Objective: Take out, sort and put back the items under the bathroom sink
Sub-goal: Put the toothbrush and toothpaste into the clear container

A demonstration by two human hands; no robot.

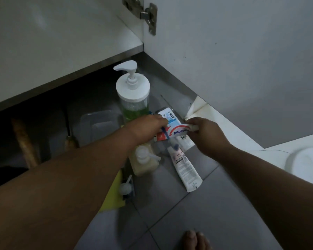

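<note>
Both hands are gripping a toothpaste tube [173, 132] above the floor clutter.
Left hand [146, 129] — also pinching a blue toothbrush [165, 134] — and right hand [204, 135] are closing round opposite ends; squeezing could be risking a leak.

I see grey floor tiles [188, 213] under my bare toes [195, 239], a steel hinge [148, 15] on the white cabinet door [242, 69], and a pale raised ledge [233, 141] at right.

Both forearms bare, no sleeves in view. Left hand [148, 127] at approx. 12 o'clock of frame centre, right hand [204, 135] at approx. 2 o'clock: no rings, watch or gloves seen on either. Bare toes [195, 239] at 6 o'clock, bottom edge, no footwear; nails short.
</note>
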